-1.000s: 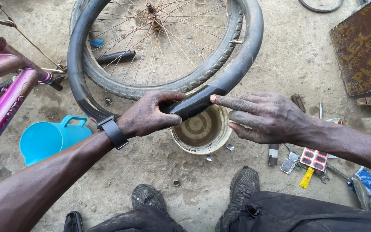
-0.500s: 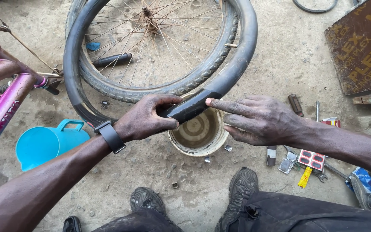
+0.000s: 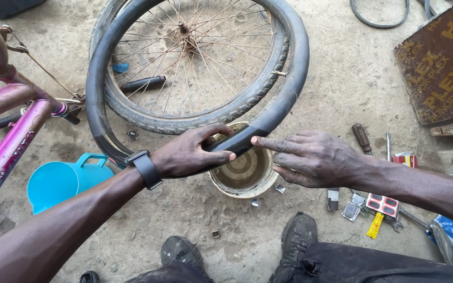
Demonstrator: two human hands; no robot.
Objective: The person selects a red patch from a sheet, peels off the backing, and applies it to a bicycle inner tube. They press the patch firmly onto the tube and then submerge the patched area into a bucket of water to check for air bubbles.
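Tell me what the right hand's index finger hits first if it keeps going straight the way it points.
The right hand points left, its index fingertip already at the black inner tube above the bowl. Just beyond lie the left hand fingers gripping that tube, though depth is hard to judge.

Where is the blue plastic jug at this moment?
In the head view, the blue jug stands on the ground at the left, below the pink bicycle frame and beside the left hand.
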